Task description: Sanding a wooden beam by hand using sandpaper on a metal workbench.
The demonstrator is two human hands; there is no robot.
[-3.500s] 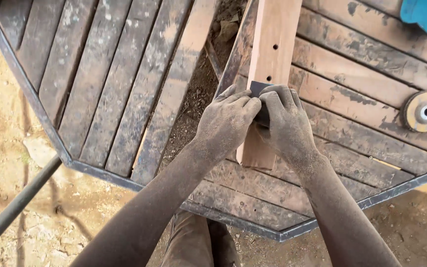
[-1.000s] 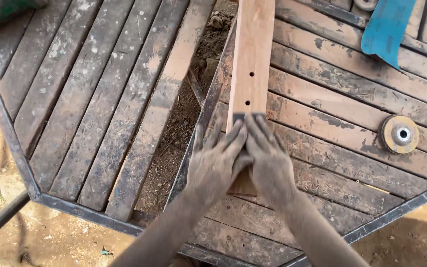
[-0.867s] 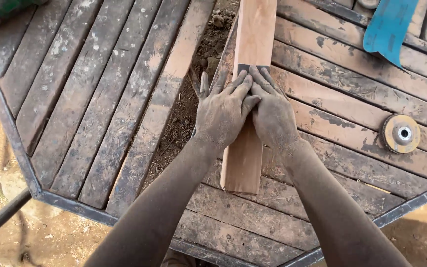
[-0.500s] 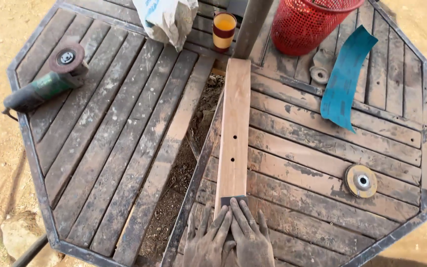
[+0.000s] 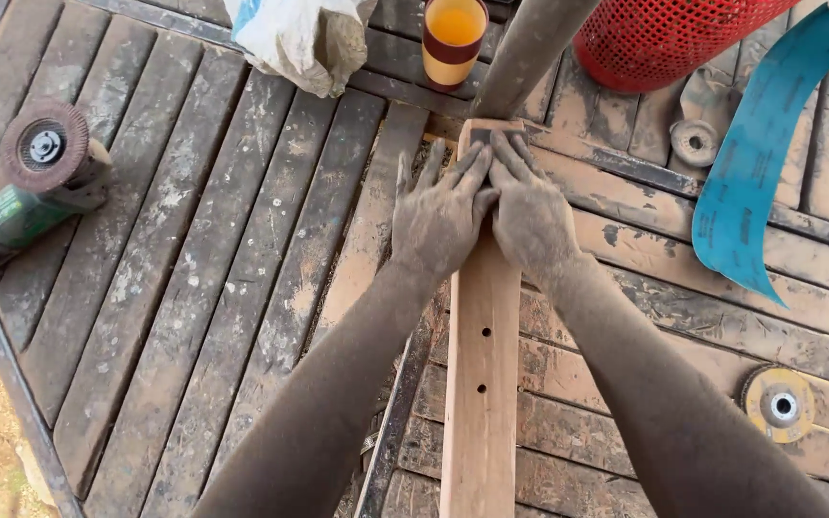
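A long pale wooden plank (image 5: 482, 384) with two small holes lies lengthwise across the slatted wooden table (image 5: 194, 288). My left hand (image 5: 438, 216) and my right hand (image 5: 530, 216) press side by side on its far end, fingers forward. Under the fingertips of both hands sits a small dark piece of sandpaper (image 5: 480, 136), flat on the plank. Both hands and forearms are coated in dust.
An angle grinder (image 5: 21, 192) lies at the left edge. At the back stand a white bag (image 5: 299, 38), a cup of orange liquid (image 5: 453, 38), a grey pole (image 5: 530, 48) and a red mesh basket (image 5: 664, 38). A blue abrasive strip (image 5: 760, 163) and grinding discs (image 5: 779, 403) lie right.
Both hands have slid together along the plank, from its near end half a second ago to its far end now. The plank itself has stayed in place.
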